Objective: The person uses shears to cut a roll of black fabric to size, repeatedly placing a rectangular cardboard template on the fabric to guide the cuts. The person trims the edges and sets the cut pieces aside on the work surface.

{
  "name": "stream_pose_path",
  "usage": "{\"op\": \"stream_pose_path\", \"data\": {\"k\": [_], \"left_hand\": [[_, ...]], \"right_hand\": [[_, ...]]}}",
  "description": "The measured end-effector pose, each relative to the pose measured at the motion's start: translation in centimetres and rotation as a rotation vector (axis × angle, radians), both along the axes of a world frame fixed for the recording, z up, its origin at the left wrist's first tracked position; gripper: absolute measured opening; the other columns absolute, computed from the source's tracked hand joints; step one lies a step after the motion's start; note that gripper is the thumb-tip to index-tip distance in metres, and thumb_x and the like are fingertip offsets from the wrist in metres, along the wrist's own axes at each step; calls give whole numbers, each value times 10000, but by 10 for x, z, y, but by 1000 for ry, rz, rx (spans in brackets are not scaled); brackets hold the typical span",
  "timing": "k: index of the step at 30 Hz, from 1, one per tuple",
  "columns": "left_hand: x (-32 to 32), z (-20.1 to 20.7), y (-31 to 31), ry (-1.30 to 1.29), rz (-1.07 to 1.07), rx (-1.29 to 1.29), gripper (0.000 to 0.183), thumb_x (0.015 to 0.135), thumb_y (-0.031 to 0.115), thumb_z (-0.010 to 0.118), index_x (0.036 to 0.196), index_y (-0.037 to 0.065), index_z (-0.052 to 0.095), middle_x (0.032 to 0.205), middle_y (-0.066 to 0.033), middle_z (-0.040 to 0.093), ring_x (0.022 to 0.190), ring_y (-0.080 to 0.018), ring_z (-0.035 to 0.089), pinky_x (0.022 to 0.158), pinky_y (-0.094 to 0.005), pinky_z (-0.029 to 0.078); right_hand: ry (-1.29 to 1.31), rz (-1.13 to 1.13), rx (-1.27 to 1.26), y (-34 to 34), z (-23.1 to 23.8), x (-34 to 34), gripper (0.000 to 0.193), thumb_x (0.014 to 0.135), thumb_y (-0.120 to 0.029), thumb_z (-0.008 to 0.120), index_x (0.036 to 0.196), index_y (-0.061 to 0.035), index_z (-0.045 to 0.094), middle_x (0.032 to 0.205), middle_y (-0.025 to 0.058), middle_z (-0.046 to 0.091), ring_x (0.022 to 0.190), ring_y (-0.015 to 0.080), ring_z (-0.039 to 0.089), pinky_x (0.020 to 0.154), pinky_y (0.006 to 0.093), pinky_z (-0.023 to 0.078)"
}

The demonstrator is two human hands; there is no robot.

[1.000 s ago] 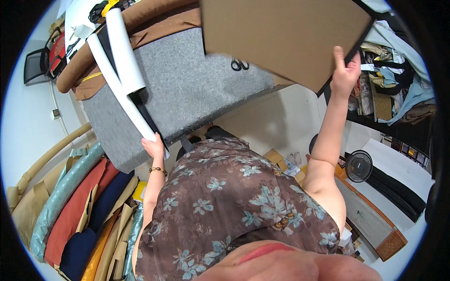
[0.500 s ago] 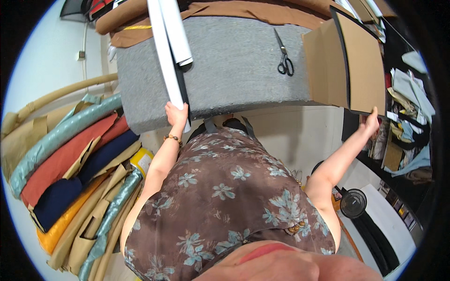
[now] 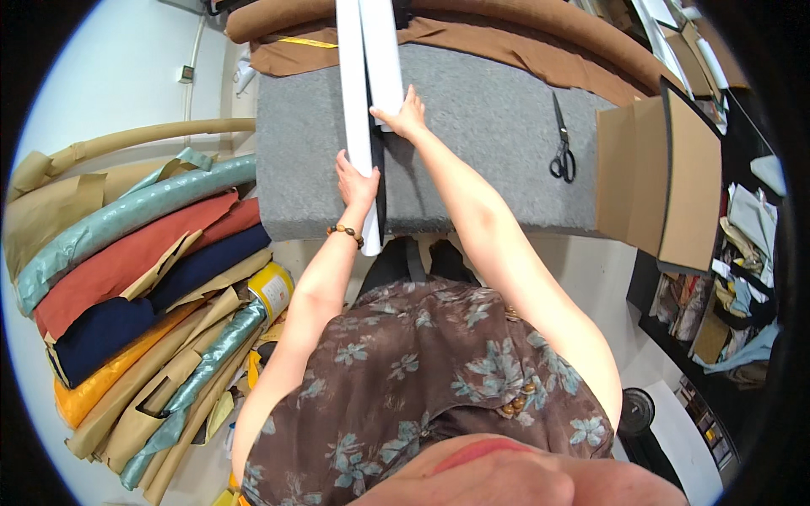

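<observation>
Head view: from my remote seat I look down on a grey padded worktable [image 3: 481,181], two bare hands above its near half, left of its middle.
Left hand: I see the left hand [image 3: 358,184] near the near edge, thumb and fingers curled around the longer white roll [image 3: 353,93].
Right hand: the right hand [image 3: 407,116] is farther in, thumb and fingers spread against the near end of the shorter white roll [image 3: 381,51]; how firmly they grip, I cannot tell.
White rolls: they lie side by side, running toward the far edge; the longer one's near end overhangs the near edge.
Black strip: I make out a black strip [image 3: 379,198] just right of the longer roll.
Scissors: black-handled scissors [image 3: 563,160] lie toward the right edge, blades pointing to the far edge.
Far edge: brown fabric [image 3: 523,55] runs along it, a yellow tape [image 3: 308,41] near its left corner.
Right edge: a folded brown board [image 3: 690,177] stands there.
</observation>
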State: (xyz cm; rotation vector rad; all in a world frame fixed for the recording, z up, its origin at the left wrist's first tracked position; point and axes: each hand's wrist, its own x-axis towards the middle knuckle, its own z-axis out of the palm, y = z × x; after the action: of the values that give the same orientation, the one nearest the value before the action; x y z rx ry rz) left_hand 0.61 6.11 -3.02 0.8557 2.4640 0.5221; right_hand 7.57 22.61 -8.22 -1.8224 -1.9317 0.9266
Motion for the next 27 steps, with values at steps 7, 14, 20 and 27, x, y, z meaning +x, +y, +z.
{"op": "stream_pose_path", "data": {"k": [7,14,20,27], "left_hand": [[-45,21,-20,-45,145,-141,800,679,266,699,1326,45,284,962,-270,648,918,-440,634,857,-500,501],[-46,20,-7,20,245,-77,734,675,295,702,1270,53,347,955,-271,651,896,-437,641,819,-508,503],[-59,26,3,90,280,-133,707,698,352,670,1256,54,352,947,-272,661,901,-454,644,832,-523,499],[-97,-1,-36,303,94,35,616,869,363,623,1304,13,363,1191,-249,541,1017,-438,582,837,-521,483]], "right_hand": [[369,265,49,18,106,8,427,712,-201,706,1086,-29,591,964,221,683,915,387,662,813,445,527],[431,403,167,80,228,101,404,781,-97,736,1159,-52,599,1023,52,662,940,150,618,835,311,503],[293,24,261,194,147,253,469,747,-113,768,1178,-72,588,1014,76,686,924,181,645,828,326,520],[-270,622,598,68,82,165,509,901,-324,588,1374,-165,486,1391,125,482,1351,293,377,1115,529,254]]}}
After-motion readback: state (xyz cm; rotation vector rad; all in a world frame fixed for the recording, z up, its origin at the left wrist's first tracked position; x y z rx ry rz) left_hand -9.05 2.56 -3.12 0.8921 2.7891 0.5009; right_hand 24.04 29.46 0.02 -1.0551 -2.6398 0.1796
